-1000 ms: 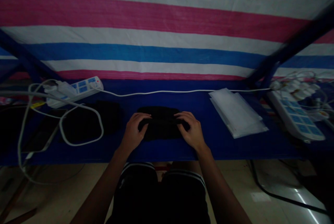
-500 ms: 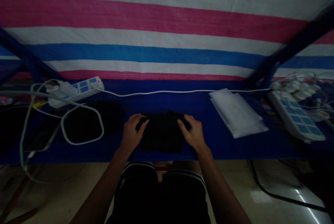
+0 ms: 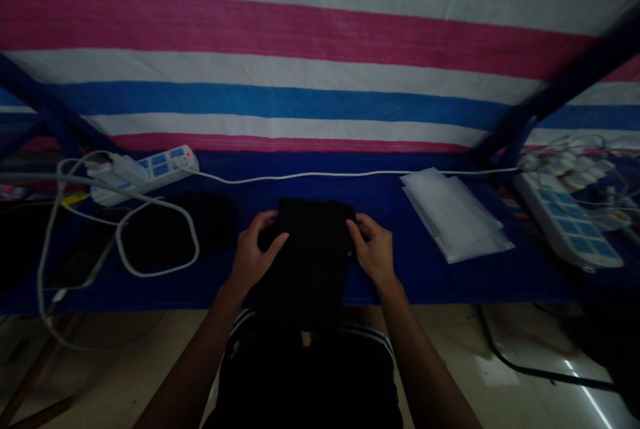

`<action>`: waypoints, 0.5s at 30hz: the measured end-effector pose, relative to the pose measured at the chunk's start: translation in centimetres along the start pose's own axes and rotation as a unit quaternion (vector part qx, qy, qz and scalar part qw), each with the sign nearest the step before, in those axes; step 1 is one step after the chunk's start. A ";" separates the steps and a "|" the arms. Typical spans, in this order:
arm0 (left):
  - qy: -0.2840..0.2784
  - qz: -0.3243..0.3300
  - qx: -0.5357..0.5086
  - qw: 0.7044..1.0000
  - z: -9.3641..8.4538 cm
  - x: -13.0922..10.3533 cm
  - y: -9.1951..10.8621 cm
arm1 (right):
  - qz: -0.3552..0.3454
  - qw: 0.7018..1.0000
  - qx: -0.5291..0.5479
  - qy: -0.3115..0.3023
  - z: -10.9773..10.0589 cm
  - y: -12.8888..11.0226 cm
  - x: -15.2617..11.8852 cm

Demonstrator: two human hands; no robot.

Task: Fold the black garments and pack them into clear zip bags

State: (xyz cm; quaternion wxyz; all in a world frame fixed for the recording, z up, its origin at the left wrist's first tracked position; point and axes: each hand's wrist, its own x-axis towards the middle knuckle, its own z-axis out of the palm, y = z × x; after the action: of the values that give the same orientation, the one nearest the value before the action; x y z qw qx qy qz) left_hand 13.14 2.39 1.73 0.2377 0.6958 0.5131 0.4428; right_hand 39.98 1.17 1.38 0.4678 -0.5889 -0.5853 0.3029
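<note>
Black fabric piece (image 3: pixel 313 249) gripped at both sides.
Held between thumbs and fingers of both hands (image 3: pixel 256 249) (image 3: pixel 373 247), over blue desk (image 3: pixel 380 195).

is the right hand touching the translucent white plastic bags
Apart. The head view shows it: a wide strip of blue tabletop lies in plain sight between the right hand and the translucent white plastic bags.

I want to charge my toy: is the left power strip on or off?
On, it seems: the left power strip has a small red light glowing.
</note>
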 end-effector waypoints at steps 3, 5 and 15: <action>-0.022 -0.009 -0.005 1.000 0.3 0.3 -0.2 | -0.006 1.000 0.007 0.024 0.0 0.2 0.1; -0.014 -0.018 -0.006 1.000 0.4 0.4 -0.5 | -0.021 0.999 0.012 0.033 0.1 0.1 0.2; 0.030 -0.002 0.011 0.999 -0.1 0.8 -0.9 | -0.173 0.965 -0.178 -0.078 0.5 0.3 0.2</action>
State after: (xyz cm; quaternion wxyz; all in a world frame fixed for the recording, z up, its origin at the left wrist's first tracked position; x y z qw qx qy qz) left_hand 12.68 3.42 1.41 0.2156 0.6837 0.5266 0.4569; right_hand 39.72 1.54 0.98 0.3536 -0.5267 -0.7577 0.1531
